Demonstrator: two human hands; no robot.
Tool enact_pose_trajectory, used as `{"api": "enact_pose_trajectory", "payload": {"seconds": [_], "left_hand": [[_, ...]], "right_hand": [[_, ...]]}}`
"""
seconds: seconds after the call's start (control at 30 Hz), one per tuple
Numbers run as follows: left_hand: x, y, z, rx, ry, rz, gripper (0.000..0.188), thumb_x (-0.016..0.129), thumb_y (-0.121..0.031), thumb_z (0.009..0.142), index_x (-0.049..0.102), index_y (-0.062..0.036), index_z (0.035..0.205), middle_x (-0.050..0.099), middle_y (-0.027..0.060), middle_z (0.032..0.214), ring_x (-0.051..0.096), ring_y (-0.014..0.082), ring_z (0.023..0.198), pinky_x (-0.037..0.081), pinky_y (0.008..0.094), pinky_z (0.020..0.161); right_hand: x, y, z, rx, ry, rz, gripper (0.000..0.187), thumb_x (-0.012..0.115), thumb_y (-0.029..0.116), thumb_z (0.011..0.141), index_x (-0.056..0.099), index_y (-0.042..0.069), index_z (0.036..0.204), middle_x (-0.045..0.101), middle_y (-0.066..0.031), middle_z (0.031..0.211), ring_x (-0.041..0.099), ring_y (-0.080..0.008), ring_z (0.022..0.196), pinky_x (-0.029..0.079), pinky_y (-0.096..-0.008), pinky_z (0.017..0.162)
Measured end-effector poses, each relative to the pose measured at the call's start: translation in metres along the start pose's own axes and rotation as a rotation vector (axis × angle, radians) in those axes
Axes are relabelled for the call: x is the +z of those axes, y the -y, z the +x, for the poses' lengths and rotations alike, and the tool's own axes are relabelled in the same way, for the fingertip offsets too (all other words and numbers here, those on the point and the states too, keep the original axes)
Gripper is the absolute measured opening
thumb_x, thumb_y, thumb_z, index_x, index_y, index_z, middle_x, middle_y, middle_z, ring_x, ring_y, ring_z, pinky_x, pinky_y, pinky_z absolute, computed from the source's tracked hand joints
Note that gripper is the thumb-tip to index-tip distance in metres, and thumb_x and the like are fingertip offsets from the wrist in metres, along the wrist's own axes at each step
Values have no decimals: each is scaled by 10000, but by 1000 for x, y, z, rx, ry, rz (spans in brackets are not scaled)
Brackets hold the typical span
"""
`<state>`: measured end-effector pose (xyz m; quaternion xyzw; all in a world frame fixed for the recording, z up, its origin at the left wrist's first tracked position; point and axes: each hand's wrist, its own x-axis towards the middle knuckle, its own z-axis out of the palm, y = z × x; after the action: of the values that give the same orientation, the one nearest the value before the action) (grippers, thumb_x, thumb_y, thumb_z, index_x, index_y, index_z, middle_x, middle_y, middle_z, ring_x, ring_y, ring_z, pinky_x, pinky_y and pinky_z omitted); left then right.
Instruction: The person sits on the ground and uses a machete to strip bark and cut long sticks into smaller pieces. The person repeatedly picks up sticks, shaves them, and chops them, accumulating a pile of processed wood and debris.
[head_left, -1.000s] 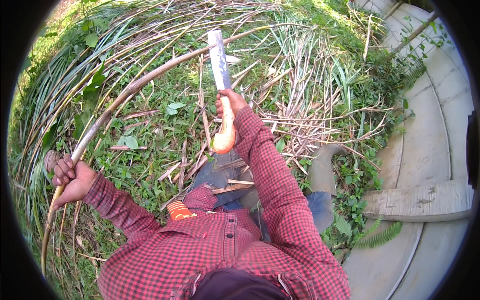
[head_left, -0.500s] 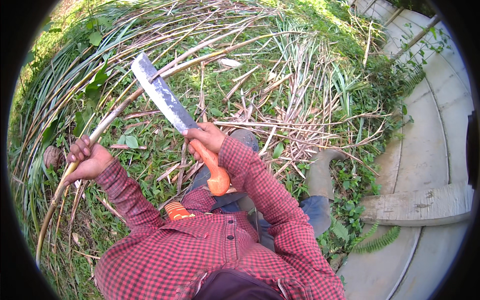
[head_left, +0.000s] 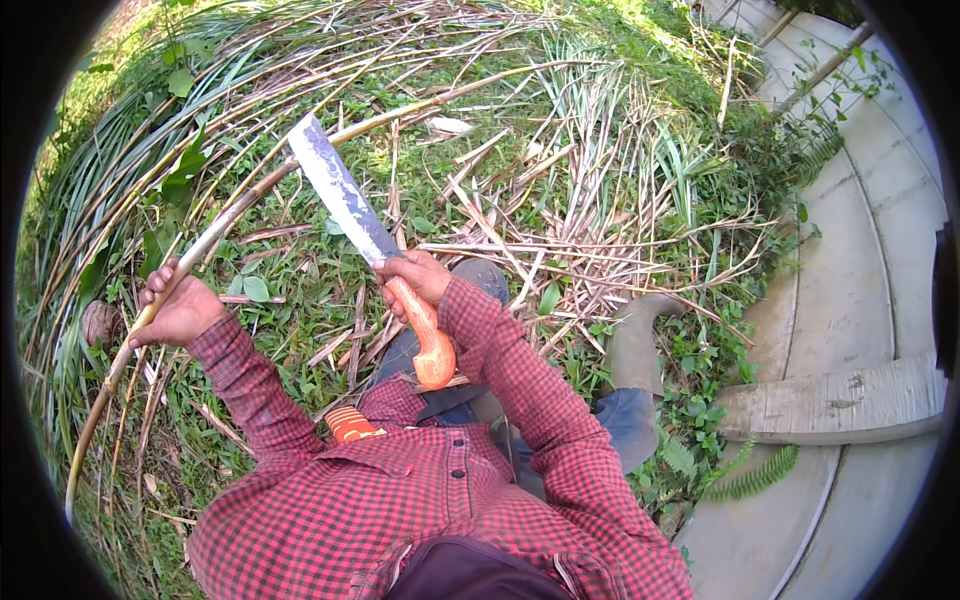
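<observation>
A long, curved cane-like stalk (head_left: 212, 232), pale near the hand and yellowish-brown farther out, runs from the lower left edge up toward the top middle. My left hand (head_left: 182, 308) is closed around it near its lower part. In my right hand (head_left: 420, 278) is a machete, gripped by its orange wooden handle (head_left: 432, 345). Its broad, worn blade (head_left: 345, 195) slants up and left, and the blade's end crosses over the stalk in view. Whether the edge touches the stalk, I cannot tell.
Cut stalks and long leaves (head_left: 130, 190) lie heaped at the left and far side. Dry strips (head_left: 600, 240) litter the grass ahead, near my boots (head_left: 635, 345). At right are grey curved panels (head_left: 850, 260) with a wooden plank (head_left: 835, 405). A brown husk-like lump (head_left: 103, 323) lies by my left hand.
The machete blade has shifted slightly right and down relative to the stalk. A second pale strand beside the stalk beyond the blade no longer shows. My left hand keeps its hold.
</observation>
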<state>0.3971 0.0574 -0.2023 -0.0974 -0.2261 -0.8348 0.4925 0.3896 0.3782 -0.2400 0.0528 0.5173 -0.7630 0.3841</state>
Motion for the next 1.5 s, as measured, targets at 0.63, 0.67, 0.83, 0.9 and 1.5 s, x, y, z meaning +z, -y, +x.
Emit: {"api": "enact_pose_trajectory", "payload": {"seconds": [0.63,0.67,0.83,0.9,1.5], "left_hand": [[19,13,119,34,-349,54,665,85,-726,763,322,-130,591,269,-18,433,276,135,388,342,310,446],[42,7,111,107,-261,-1,634,121,-702,788,344,-124,649,267,-33,460,262,118,406,318,302,440],[56,-19,124,7,-73,-159,658,160,-747,740,366,-135,615,283,-43,462,257,96,389,278,273,432],[62,-25,117,-40,-10,-208,670,186,-766,712,376,-134,594,298,-45,462,272,96,384,274,269,435],[55,-48,104,-82,150,-216,676,197,-752,724,365,-113,584,274,-22,479,242,106,401,234,248,417]], "right_hand": [[-87,-76,-83,-586,-669,-272,233,529,152,830,523,3,1009,539,-41,637,522,-101,493,448,-236,451],[-86,-73,-85,-619,-699,-267,234,525,145,833,516,1,1018,536,-38,634,518,-100,489,446,-235,446],[-72,-37,-93,-715,-619,-165,256,529,234,856,511,1,961,526,-36,620,520,-102,478,444,-230,417],[-68,-2,-97,-703,-565,-116,275,527,289,857,520,22,919,536,-44,615,528,-114,457,446,-234,403],[-112,62,-27,-728,-563,114,340,585,365,808,511,42,885,533,-79,545,494,-155,358,399,-269,324]]}}
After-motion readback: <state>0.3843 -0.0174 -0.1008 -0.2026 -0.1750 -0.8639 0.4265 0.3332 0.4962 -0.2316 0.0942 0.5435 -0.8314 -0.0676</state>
